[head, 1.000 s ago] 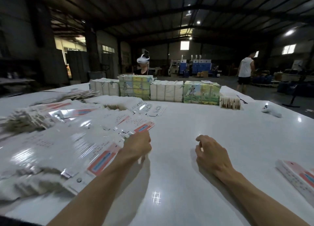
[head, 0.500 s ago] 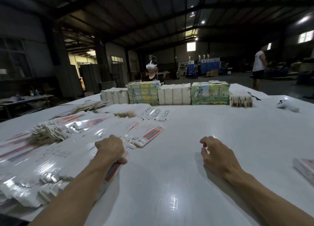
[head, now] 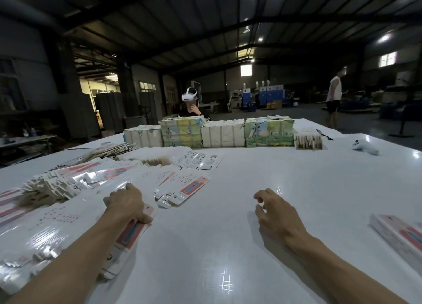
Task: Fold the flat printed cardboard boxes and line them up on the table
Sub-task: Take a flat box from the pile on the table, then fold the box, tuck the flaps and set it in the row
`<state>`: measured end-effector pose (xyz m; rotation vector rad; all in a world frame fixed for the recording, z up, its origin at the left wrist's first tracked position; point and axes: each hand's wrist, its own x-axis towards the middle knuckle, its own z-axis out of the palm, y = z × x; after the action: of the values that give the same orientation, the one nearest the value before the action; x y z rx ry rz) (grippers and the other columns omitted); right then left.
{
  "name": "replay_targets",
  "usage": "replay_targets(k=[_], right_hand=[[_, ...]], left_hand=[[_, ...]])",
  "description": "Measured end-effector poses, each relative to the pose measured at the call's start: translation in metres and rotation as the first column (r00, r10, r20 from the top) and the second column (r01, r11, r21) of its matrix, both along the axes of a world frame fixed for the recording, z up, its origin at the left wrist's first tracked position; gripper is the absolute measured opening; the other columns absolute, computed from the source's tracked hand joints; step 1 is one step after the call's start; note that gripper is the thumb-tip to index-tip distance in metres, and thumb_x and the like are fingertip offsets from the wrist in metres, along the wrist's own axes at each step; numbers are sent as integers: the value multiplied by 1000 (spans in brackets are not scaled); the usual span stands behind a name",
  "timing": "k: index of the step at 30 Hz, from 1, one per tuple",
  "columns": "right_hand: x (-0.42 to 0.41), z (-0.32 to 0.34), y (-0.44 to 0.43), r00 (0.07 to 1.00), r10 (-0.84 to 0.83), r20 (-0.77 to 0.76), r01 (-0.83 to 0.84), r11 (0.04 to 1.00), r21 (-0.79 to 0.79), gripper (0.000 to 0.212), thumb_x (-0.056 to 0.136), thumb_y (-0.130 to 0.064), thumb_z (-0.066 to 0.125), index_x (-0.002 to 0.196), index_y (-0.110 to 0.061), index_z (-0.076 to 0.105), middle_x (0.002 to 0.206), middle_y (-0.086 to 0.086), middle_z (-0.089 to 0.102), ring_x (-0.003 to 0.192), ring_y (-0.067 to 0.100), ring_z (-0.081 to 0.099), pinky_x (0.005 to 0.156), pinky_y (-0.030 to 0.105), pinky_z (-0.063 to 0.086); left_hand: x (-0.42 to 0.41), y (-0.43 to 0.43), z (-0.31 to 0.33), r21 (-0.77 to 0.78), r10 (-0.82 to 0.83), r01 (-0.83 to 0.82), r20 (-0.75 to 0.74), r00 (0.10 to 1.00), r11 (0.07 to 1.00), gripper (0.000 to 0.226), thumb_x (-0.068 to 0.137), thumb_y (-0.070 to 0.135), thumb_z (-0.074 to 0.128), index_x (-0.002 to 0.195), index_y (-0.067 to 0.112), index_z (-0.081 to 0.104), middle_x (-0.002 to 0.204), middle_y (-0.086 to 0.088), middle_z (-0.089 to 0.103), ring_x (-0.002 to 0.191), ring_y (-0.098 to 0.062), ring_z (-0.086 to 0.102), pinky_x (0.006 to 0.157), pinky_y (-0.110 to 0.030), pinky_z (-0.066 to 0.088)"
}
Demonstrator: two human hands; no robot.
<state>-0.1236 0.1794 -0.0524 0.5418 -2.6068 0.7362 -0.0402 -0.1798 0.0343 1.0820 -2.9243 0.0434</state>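
A wide spread of flat printed cardboard boxes (head: 75,194), white with red-and-blue panels, covers the left of the white table (head: 262,171). My left hand (head: 126,203) lies on the near stack, fingers curled over the top flat box (head: 130,234), thumb at its right edge. My right hand (head: 274,214) hovers over bare table at centre right, fingers loosely curled, holding nothing. A folded box (head: 397,231) of the same print lies at the right edge.
Bundled packs (head: 225,132) stand in a row across the table's far side, with a small rack of cards (head: 308,140) and a white controller (head: 365,146) to the right. A person in a headset (head: 190,104) sits beyond; another person (head: 333,99) stands far right.
My left hand has drawn back from the farther flat boxes to the nearer stack and settled on its top box. My right hand has stayed in place. The view has tilted upward.
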Motion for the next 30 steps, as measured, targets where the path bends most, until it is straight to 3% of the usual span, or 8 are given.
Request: replay_targets(k=[6,10,14,16,19,23,28,30], right_hand=[[0,-1,-1,999,0,42,0,1000,-1,28,104,-23,46,129,-24,59,120,-14,57,98,11,60,77,30,41],[3,3,-1,998,12,59,-10,1000,-25,29,105,-23,47,130,-22,60,126,-14,57,103,13,63,84,32,46],[5,5,-3,1000,12,23,-10,997,-75,28,105,-23,50,131,-22,61,126,-14,57,100,12,65,83,31,49],[5,6,-4,1000,13,-7,-13,995,-101,26,105,-23,51,128,-23,62,125,-15,57,97,10,65,82,31,49],[4,8,-5,999,23,-47,-30,985,-169,24,104,-20,53,124,-23,65,125,-15,59,96,7,64,82,30,49],[-2,15,-1,995,27,-96,-61,927,-369,21,103,-11,57,119,-16,70,119,-6,66,95,5,64,81,25,54],[-7,22,9,995,47,-89,-86,851,-519,23,106,-15,58,127,-19,65,120,-2,68,101,2,63,75,7,49],[-6,21,9,992,90,-93,-123,872,-474,27,106,-18,58,133,-19,62,126,0,64,107,6,62,82,12,53]], left_hand=[[-1,-6,1,-60,-37,36,-14,999,998,115,67,65,89,149,7,33,150,-16,38,140,-34,41,109,-46,43],[-4,-9,9,44,-119,122,-61,991,992,64,79,51,84,126,17,56,108,-3,65,95,-20,68,85,-36,60],[-21,-5,21,212,-226,277,-237,945,937,45,86,44,80,115,15,63,92,-3,72,79,-20,74,74,-35,63],[-34,7,25,441,-251,435,-416,874,785,39,87,37,81,113,13,66,91,-7,78,80,-25,78,72,-37,63],[-50,40,26,825,-128,515,-499,857,231,52,89,26,79,131,2,58,110,-20,77,101,-37,77,90,-49,62],[-58,101,0,871,-36,362,-395,918,-333,53,94,23,68,137,-3,52,120,-28,72,108,-44,73,78,-48,65],[-64,160,-49,795,47,437,-462,886,-422,59,103,53,48,93,0,71,93,-24,72,78,-37,73,72,-39,61],[-62,171,-63,806,41,481,-499,865,-344,53,105,55,44,87,10,64,88,-20,67,70,-32,69,69,-35,59]])
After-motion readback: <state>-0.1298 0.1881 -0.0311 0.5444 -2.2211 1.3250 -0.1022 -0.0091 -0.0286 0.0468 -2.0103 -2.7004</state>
